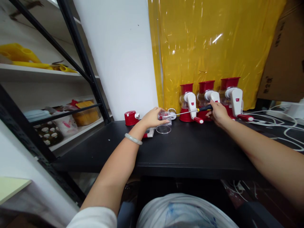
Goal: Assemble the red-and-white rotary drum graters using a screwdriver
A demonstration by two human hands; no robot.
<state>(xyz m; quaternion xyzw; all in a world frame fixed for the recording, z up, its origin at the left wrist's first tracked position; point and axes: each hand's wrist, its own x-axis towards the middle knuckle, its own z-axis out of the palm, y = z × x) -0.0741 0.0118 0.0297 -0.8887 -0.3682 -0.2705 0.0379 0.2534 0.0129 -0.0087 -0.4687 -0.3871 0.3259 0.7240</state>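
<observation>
My left hand [153,117] is closed over a clear plastic part [164,124] that stands on the black table [185,152]. My right hand [218,113] grips the black and yellow handle of a screwdriver [192,111]. Its shaft points left, with the tip reaching the clear part under my left hand. A pale bangle [133,139] is on my left wrist. A small red and white piece [131,117] lies just left of my left hand.
Three red and white hand-crank devices [209,98] stand in a row at the table's back, against a yellow plastic sheet [209,47]. White cables [280,126] lie at the right. A black-framed shelf [59,107] with yellow parts and bags is at the left.
</observation>
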